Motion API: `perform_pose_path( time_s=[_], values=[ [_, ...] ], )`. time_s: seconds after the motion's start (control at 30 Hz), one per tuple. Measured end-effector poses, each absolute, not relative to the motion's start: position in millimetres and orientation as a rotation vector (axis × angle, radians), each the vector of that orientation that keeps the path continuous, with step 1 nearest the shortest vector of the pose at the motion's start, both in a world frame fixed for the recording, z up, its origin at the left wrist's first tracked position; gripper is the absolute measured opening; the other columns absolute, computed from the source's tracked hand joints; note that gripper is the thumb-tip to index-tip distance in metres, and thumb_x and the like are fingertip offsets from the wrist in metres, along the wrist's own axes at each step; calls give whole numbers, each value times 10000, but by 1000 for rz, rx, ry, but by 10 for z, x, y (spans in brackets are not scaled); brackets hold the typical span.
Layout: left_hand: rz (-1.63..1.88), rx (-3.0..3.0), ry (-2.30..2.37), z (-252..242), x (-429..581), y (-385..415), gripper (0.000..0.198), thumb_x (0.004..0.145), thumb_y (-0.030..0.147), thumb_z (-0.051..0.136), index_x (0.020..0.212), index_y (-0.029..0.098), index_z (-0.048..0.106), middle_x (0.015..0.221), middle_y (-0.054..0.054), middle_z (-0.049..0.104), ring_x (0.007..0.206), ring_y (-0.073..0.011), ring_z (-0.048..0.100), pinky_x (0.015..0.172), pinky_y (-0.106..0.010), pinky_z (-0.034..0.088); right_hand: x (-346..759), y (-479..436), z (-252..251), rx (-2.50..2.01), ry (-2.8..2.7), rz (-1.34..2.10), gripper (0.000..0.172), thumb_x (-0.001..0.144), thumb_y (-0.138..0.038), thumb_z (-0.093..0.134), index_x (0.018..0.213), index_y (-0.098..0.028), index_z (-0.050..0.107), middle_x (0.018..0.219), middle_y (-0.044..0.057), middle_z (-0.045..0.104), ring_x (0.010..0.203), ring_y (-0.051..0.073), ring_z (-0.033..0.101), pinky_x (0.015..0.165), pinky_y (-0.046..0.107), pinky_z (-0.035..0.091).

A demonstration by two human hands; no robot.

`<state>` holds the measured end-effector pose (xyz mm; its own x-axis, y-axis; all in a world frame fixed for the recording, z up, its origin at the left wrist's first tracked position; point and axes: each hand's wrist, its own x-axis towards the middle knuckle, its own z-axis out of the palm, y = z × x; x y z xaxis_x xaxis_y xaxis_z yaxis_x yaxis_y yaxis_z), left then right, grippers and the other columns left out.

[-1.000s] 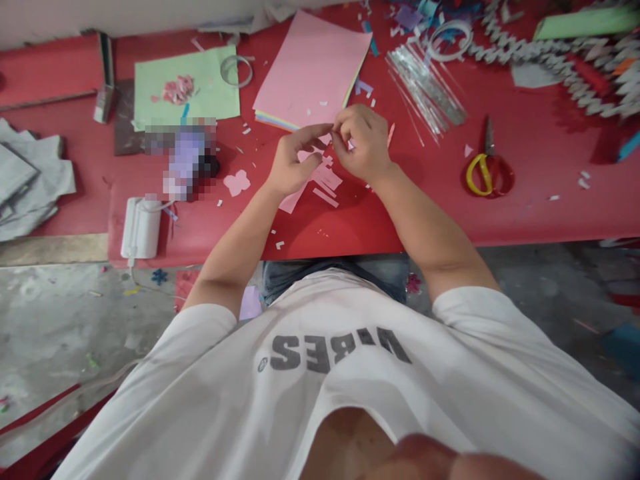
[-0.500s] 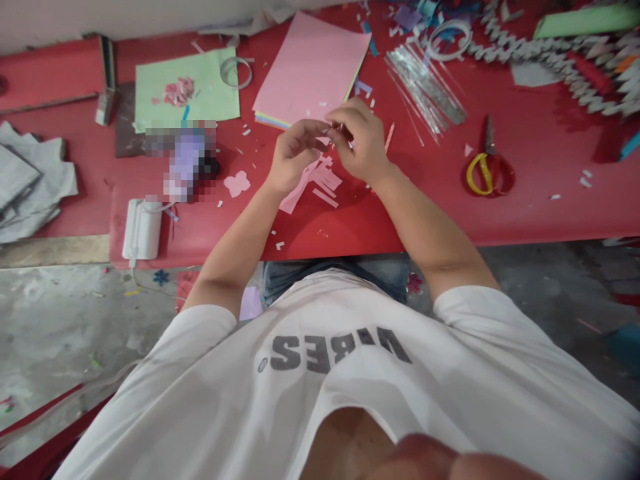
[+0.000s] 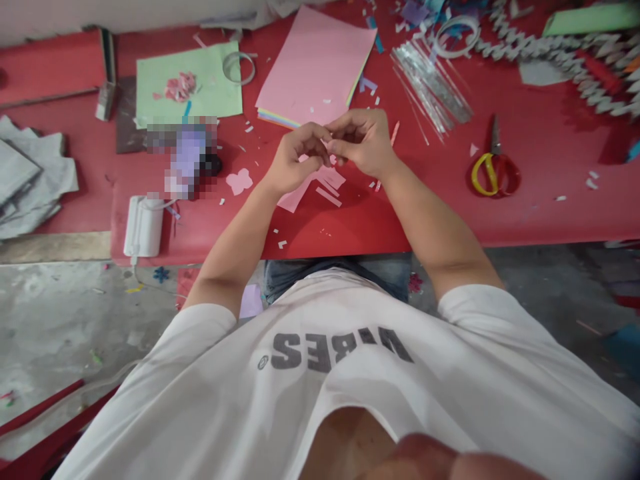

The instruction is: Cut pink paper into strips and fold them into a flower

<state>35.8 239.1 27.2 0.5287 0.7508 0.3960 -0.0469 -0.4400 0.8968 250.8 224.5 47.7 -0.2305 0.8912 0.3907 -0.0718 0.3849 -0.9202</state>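
My left hand (image 3: 296,159) and my right hand (image 3: 367,143) meet fingertip to fingertip above the table, both closed in a pinch. Whatever sits between the fingers is tiny and mostly hidden, so I cannot make it out. Just below them lie cut pink paper strips (image 3: 329,195) and a larger pink paper piece (image 3: 293,199). A pink paper flower shape (image 3: 239,181) rests to the left of my left hand. Beside my right wrist is a thin pink pencil-like stick (image 3: 395,133), partly covered by the wrist.
Scissors (image 3: 495,167) lie on the right. Behind my hands is a stack of coloured paper (image 3: 315,63); left of it, a green sheet (image 3: 213,100) bears pink curls and a tape roll (image 3: 239,69). Silvery strips (image 3: 433,87) lie back right, a white power bank (image 3: 143,227) front left.
My fingertips have shifted slightly and the right hand's fingers have re-gripped, now lower against the left fingertips. The whole view has moved a little; the table things stay put.
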Motion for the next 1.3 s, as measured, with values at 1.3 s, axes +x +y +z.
perform_pose_path(
  time_s=[1.3],
  values=[
    [1124, 1865, 723, 173, 420, 2369, 409, 995, 421, 753, 1354, 224, 747, 946, -62, 770, 985, -300, 829, 1115, -582, 611, 2627, 2379, 225, -1018, -1890, 371, 436, 1111, -707, 621, 984, -299, 530, 1041, 56, 622, 1001, 294, 692, 995, 575, 673]
  ],
)
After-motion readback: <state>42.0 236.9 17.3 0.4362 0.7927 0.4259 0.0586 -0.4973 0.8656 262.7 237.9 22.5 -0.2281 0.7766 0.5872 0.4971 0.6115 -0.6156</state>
